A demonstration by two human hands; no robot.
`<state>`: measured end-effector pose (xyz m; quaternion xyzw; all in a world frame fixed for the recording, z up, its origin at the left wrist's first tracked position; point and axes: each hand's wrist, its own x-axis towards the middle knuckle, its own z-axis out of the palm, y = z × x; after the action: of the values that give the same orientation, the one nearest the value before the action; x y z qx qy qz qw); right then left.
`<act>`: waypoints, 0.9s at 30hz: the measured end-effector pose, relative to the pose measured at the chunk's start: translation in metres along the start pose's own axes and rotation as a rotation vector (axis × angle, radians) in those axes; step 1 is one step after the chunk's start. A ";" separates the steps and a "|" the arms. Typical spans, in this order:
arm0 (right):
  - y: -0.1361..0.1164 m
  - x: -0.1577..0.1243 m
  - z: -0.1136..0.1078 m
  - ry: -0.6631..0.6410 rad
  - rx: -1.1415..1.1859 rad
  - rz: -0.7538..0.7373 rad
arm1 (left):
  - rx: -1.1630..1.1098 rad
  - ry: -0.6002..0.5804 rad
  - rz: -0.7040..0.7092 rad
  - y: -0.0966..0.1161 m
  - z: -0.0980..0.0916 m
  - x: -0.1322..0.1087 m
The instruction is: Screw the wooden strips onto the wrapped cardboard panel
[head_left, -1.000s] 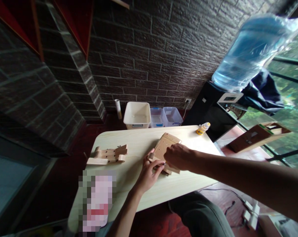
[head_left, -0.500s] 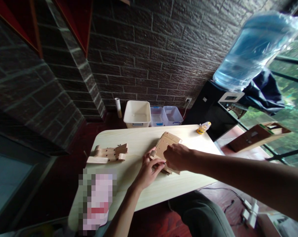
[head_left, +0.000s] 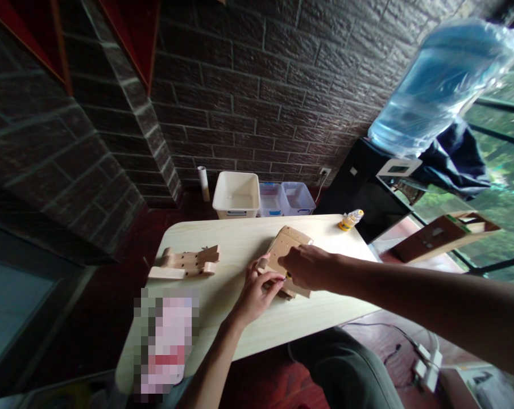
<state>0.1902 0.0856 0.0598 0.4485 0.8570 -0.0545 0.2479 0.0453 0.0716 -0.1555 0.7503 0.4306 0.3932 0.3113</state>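
Toward the left of the pale table (head_left: 240, 335), a wooden sub-assembly (head_left: 186, 265) with several holes is seen lying flat, untouched and well apart from both hands. Below it, at the lower left of the frame, a blurred-out patch is found, of which nothing can be told.

At the middle of the frame the left hand (head_left: 257, 292) is laid against the near left edge of the perforated wooden panel (head_left: 285, 255), its fingers curled about a small block at that edge, so that the piece is steadied rather than lifted. Just right of it, the right hand (head_left: 306, 267) is closed over the panel's lower part, with a small dark and yellow tool pinched at the fingertips (most likely a driver or key, though too little of it shows to be certain).

The step in hand is judged to be the fastening of a block to the panel at its near edge. For the next move, the panel would need to be kept still while the tool is kept seated and turned.

Farther right, a small yellow bottle (head_left: 349, 220) stands near the table's far corner; storage bins (head_left: 257, 196) are seen on the floor beyond.
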 end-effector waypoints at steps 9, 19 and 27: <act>0.000 0.000 0.003 -0.009 0.052 0.061 | -0.028 0.027 -0.020 0.002 -0.001 0.002; 0.002 -0.007 -0.001 -0.003 0.085 -0.060 | -0.013 0.015 -0.030 0.004 0.000 0.005; 0.015 -0.010 0.009 0.049 0.182 -0.027 | 0.013 0.065 -0.007 0.009 0.003 0.002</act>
<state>0.2105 0.0845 0.0583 0.4586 0.8603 -0.1244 0.1845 0.0517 0.0690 -0.1493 0.7377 0.4455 0.4134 0.2939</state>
